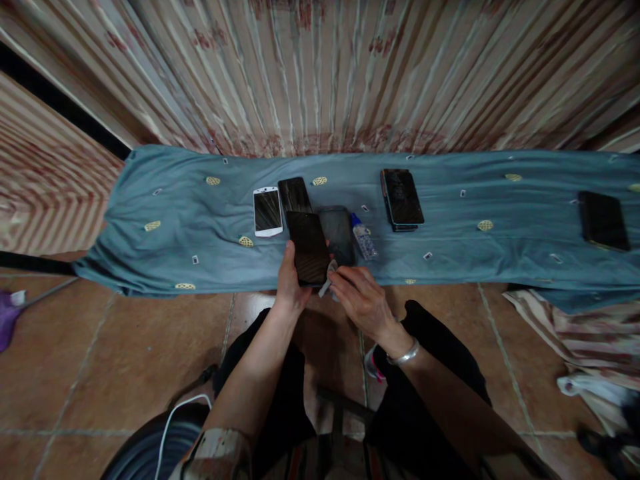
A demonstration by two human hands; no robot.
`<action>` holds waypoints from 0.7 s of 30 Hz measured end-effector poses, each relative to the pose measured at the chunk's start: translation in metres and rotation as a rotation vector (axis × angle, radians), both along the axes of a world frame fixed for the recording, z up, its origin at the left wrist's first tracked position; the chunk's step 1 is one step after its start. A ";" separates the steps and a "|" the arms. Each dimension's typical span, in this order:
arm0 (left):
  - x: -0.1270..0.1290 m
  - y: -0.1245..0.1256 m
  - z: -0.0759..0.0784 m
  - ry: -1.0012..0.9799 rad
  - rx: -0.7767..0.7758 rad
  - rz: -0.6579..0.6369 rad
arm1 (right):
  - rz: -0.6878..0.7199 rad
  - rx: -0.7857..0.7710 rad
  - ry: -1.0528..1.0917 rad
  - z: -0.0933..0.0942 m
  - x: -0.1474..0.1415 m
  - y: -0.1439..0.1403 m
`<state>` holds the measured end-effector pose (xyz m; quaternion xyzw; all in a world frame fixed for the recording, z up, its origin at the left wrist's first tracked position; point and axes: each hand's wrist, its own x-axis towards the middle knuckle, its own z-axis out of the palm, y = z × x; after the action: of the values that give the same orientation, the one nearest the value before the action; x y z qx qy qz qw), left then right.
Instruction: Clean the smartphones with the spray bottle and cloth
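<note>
My left hand (291, 283) is wrapped round a black smartphone (309, 247), holding it tilted above the near edge of the table, screen up. In my right hand (361, 298) a small grey cloth (328, 280) is pinched at the phone's lower right corner. Just behind the held phone lie a white smartphone (268, 212) and another black phone (295, 195). To its right is a dark, flat, case-like thing (339, 233), partly covered by the held phone. Beside that lies a clear bottle with a blue cap (364, 237).
A blue-green cloth (460, 257) covers the long narrow table. A stack of phones (403, 198) sits right of the bottle, and one dark phone-like object (603, 221) lies at the far right. Striped curtains (320, 80) hang behind. A black round stool (155, 443) with a white cable stands lower left.
</note>
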<state>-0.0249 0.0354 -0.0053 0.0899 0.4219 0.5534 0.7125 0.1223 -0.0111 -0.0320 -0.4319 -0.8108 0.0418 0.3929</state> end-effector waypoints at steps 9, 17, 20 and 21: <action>0.015 -0.004 0.003 0.019 -0.073 -0.036 | 0.061 0.048 -0.005 0.008 -0.009 -0.004; 0.022 -0.010 -0.006 0.025 -0.044 -0.087 | 0.088 0.034 0.028 0.011 -0.013 -0.007; 0.025 -0.013 -0.006 -0.007 -0.054 -0.083 | 0.079 0.009 0.033 0.010 -0.013 -0.007; 0.026 -0.013 -0.006 -0.025 -0.056 -0.067 | 0.069 -0.002 0.029 0.009 -0.013 -0.006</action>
<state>0.0015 0.0222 -0.0112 0.0770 0.4250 0.5184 0.7381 0.1094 -0.0174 -0.0229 -0.4033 -0.8194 0.0623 0.4027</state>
